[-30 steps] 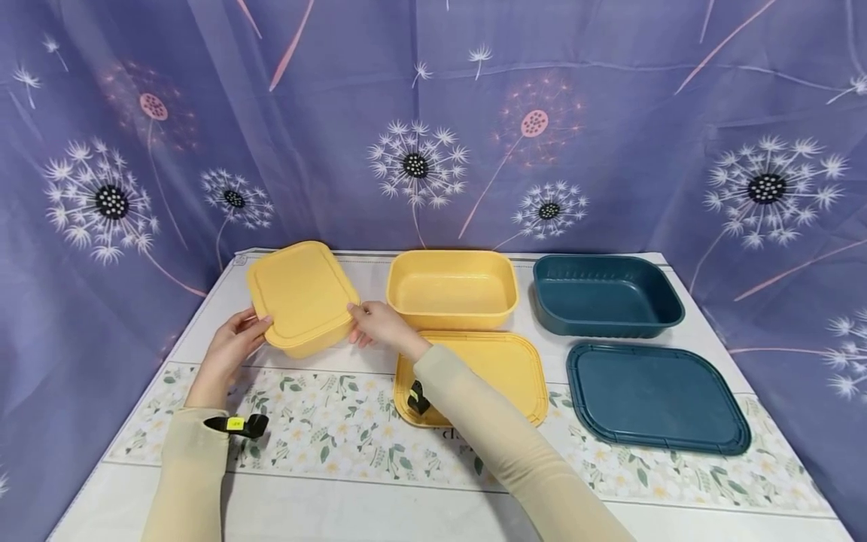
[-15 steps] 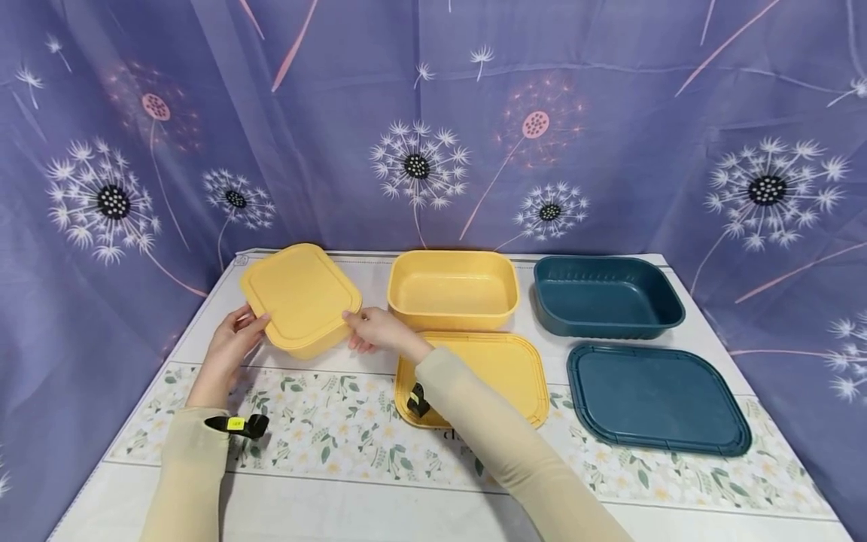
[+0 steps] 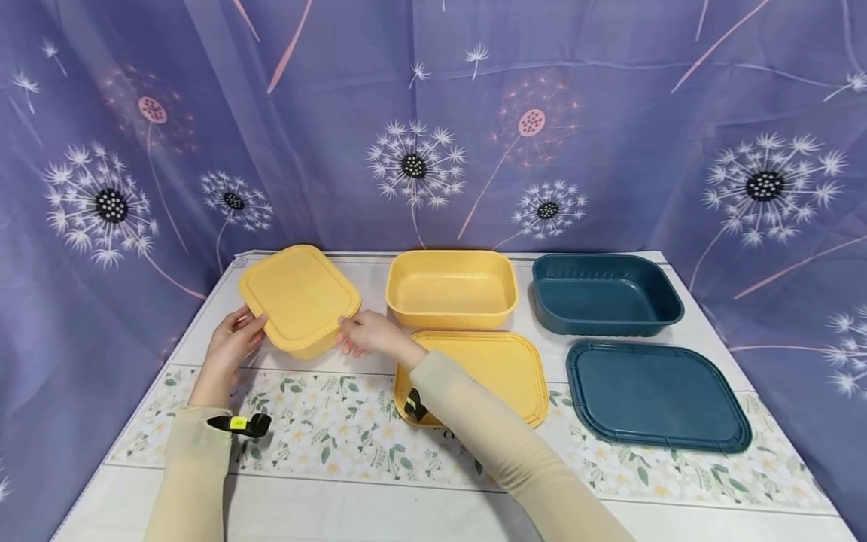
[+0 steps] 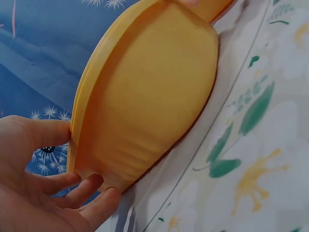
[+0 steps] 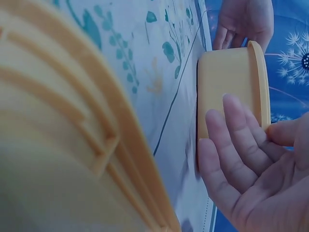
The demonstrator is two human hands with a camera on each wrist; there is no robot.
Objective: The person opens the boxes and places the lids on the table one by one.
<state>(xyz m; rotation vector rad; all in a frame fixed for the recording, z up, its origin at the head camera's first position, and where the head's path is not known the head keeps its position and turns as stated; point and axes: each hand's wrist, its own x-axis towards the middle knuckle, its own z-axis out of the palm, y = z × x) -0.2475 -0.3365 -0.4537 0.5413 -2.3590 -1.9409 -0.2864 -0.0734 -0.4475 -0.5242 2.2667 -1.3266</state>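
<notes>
A square-cornered yellow food container [image 3: 301,297] with its lid on stands at the back left of the table, turned at an angle. My left hand [image 3: 233,342] holds its near left corner, thumb on the lid's edge and fingers against the side wall [image 4: 145,96] below the rim. At the right corner, my right hand [image 3: 372,333] pinches the lid's rim with thumb and forefinger. In the right wrist view the other fingers [image 5: 236,130] of that hand spread beside the container wall. The inside of the container is hidden by the lid.
An open yellow container [image 3: 452,293] stands at the back middle, its loose yellow lid [image 3: 501,369] in front, partly under the right forearm. Right of these are an open dark blue container [image 3: 606,297] and its flat blue lid [image 3: 657,395]. A purple curtain [image 3: 474,113] encloses the table.
The lidded container has turned slightly and shifted a little left. My right hand has moved a bit left and down along its edge; the left hand keeps its hold.
</notes>
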